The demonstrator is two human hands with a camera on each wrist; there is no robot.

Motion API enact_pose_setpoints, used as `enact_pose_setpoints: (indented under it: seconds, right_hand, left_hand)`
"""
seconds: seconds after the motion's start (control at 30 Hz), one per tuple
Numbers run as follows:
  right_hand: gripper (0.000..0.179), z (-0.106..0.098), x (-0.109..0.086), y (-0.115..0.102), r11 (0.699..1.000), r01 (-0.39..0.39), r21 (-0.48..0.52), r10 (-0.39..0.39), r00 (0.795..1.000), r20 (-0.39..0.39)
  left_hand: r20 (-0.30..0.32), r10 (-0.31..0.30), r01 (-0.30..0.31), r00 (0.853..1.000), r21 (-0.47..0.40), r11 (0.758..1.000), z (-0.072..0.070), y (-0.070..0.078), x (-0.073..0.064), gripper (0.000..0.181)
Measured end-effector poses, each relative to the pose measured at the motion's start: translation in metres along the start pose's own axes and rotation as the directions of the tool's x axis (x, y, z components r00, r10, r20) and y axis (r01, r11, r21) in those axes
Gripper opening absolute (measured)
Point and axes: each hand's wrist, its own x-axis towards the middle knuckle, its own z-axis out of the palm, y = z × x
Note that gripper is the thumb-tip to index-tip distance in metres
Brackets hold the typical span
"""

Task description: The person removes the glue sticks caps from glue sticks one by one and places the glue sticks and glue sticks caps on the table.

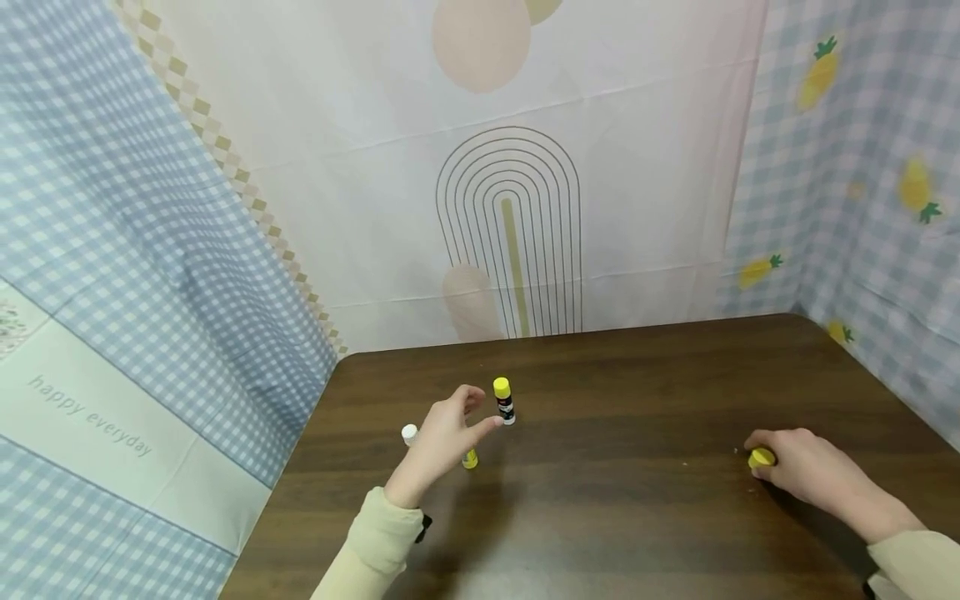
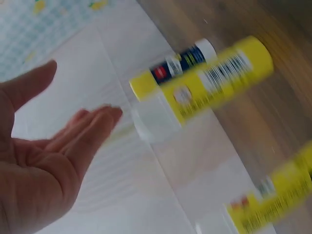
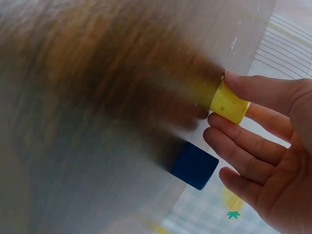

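My left hand (image 1: 448, 429) hovers over the left of the table, thumb and fingers apart and nothing between them. Just beyond its fingertips stands a dark-labelled glue stick (image 1: 504, 404) with a yellow cap. Two yellow glue sticks with white caps are nearby: one yellow glue stick (image 2: 214, 80) is partly behind the hand in the head view, while only the white cap (image 1: 409, 433) of the other shows there. At the right, my right hand (image 1: 810, 471) pinches a small yellow block (image 3: 229, 102) at the tabletop. Beside its fingers sits a blue block (image 3: 195, 165), hidden in the head view.
The brown wooden table (image 1: 600, 517) has rounded far corners. Behind it hangs a pale patterned cloth (image 1: 645, 167), with blue checked cloth (image 1: 120, 208) along the left and more on the right.
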Motion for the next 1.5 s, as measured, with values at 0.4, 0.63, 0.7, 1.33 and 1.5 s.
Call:
enact_pose_setpoints:
  seconds: [0.4,0.63,0.7,1.33,1.5]
  right_hand:
    - [0.027,0.002,-0.002,-0.002,1.0,0.011,-0.009,-0.01,1.0,0.018]
    - [0.028,0.0,-0.002,-0.003,1.0,0.012,-0.017,-0.011,1.0,0.014]
    - [0.028,0.0,-0.002,-0.004,1.0,0.012,-0.017,-0.012,1.0,0.012]
    - [0.027,-0.001,0.0,-0.005,1.0,0.006,-0.012,-0.006,1.0,0.012]
    - [0.026,-0.001,0.0,-0.004,1.0,0.009,-0.017,-0.009,1.0,0.004]
  left_hand:
    - [-0.12,-0.098,0.093,0.988,-0.053,0.994,0.057,0.008,0.033,0.07]
    - [-0.214,-0.227,0.196,0.95,-0.156,0.968,0.077,0.011,0.046,0.072]
    - [-0.233,-0.256,0.212,0.938,-0.2,0.957,0.08,0.013,0.049,0.071]
    - [-0.155,-0.371,0.326,0.916,-0.254,0.911,0.099,-0.023,0.062,0.028]
    - [-0.117,-0.376,0.335,0.919,-0.266,0.904,0.099,-0.024,0.063,0.028]
